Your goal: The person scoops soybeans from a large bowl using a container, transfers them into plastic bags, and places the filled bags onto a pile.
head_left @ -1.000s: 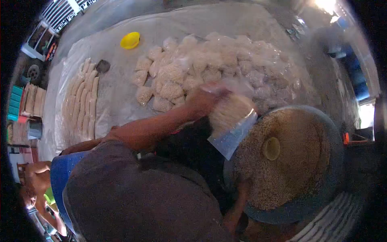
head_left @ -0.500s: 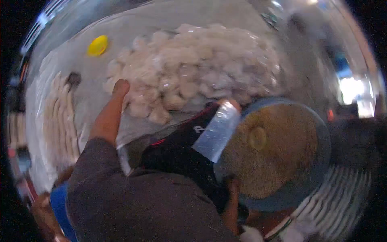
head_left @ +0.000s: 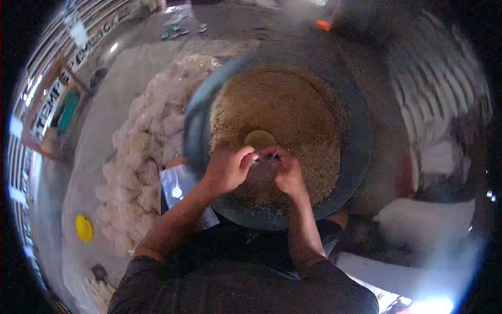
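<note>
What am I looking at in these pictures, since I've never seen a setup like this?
There is no machine: these are a person's bare hands. Every picture comes from one camera worn on that person's head, looking forward and down; the view looks strongly curved.

The left hand and right hand meet over a large tub of grain-like pieces, where a yellowish round scoop or cup rests. Whether the fingers pinch something thin is too blurred to tell.

By the left forearm lies clear plastic. Further left, a pale sheet bears a heap of filled bags and a yellow bowl.
</note>
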Demonstrator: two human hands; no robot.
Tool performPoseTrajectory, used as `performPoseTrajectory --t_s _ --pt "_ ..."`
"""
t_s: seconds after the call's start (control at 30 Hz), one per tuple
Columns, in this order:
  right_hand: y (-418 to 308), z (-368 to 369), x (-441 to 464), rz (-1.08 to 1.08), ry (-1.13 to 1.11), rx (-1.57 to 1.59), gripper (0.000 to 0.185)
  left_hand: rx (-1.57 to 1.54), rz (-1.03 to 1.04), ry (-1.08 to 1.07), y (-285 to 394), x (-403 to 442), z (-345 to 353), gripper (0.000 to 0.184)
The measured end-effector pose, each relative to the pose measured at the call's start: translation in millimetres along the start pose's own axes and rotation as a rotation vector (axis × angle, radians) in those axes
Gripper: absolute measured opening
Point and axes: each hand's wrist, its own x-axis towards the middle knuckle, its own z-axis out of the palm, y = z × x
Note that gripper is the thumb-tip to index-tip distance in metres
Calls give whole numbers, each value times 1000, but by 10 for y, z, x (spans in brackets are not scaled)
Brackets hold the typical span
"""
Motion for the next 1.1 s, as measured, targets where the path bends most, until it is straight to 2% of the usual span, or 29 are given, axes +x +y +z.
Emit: performPoseTrajectory --t_s 0.03,0.07,0.13,0.17,0.2,0.23,0.3,0.33,0.37,0.43,0.47,0.53,0.63,0.73,0.83,0.87,0.97,1.0,1.1 --pt "160 -21 -97 47 72 132 21 -131 -124 -141 13 8 145 27" --pt "267 10 -192 97 139 262 24 -92 -64 -77 43 -39 263 29" --pt "341 159 -280 55 157 224 19 -93 -100 76 -201 -109 823 32" --pt "305 201 -262 31 162 196 18 -167 -165 79 -222 -104 936 35" --pt "167 171 -182 172 106 -152 30 -242 -230 86 -244 -102 1052 38" --pt "236 99 -125 176 113 -181 34 -315 -294 99 -268 -103 1169 41" --pt "409 -2 1 174 100 -244 42 -468 -668 -156 -378 -175 1269 40" --pt "517 -18 36 173 54 -409 43 -383 -561 -142 -345 -269 1229 41" --pt "573 17 18 128 25 -387 43 -293 -457 -120 -318 -370 1193 42" --pt "602 96 2 32 -30 -351 42 -274 -518 -210 -255 -578 950 42" --pt "657 137 40 197 -152 -183 41 -248 -523 -177 -204 -627 836 40" --pt "1103 279 251 489 -16 -232 43 -204 -545 -110 -108 -727 632 37" --pt "1751 518 507 596 31 -331 49 -271 -778 -255 -121 -937 539 28" --pt "2156 829 871 532 100 -440 51 -1005 -823 -54 -519 -1424 1018 27" --pt "2442 926 1131 458 122 -538 53 -652 -413 -85 -472 -1223 1000 27" --pt "2511 888 1168 438 120 -568 53 -762 -563 -166 -415 -1151 883 31" --pt "2529 837 1445 373 51 -640 55 -536 -516 -310 -519 -1107 696 35" --pt "2501 847 1531 346 16 -661 56 -591 -562 -255 -458 -1092 593 39" --pt "2476 844 1747 303 -61 -702 58 -872 -621 -111 -520 -1181 559 37"
